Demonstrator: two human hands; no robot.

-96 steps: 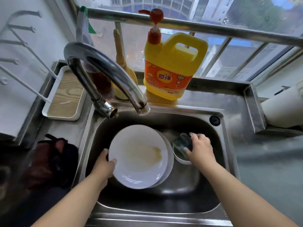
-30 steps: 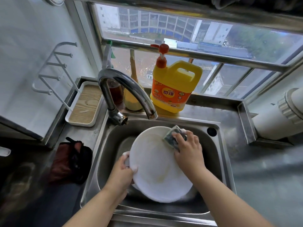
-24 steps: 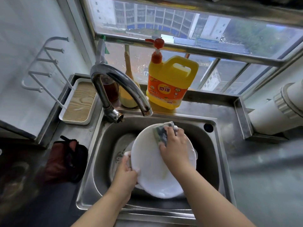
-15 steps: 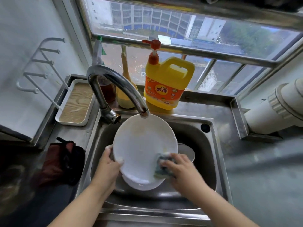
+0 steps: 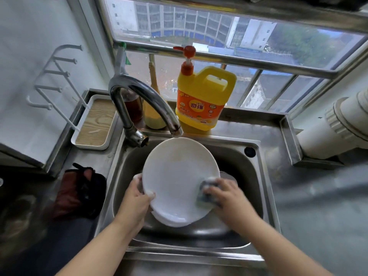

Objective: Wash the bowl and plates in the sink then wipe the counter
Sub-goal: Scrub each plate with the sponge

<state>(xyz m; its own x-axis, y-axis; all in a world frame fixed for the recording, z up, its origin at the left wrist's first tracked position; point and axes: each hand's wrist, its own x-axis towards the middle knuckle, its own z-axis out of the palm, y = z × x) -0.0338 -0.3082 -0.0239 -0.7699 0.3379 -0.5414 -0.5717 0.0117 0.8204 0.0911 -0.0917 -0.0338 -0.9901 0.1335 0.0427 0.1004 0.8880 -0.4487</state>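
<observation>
Sink point(image 5: 256, 182) holds plate point(image 5: 177, 176); left hand point(image 5: 135, 198) grips it, right hand point(image 5: 225, 196) presses sponge point(image 5: 205, 193)

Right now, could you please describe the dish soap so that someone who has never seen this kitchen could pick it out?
Start at the stainless steel sink under the window and look along the ledge behind its curved chrome tap. The yellow plastic detergent jug stands there, right of a small amber bottle. It alone has an orange label and a red pump top.
</observation>
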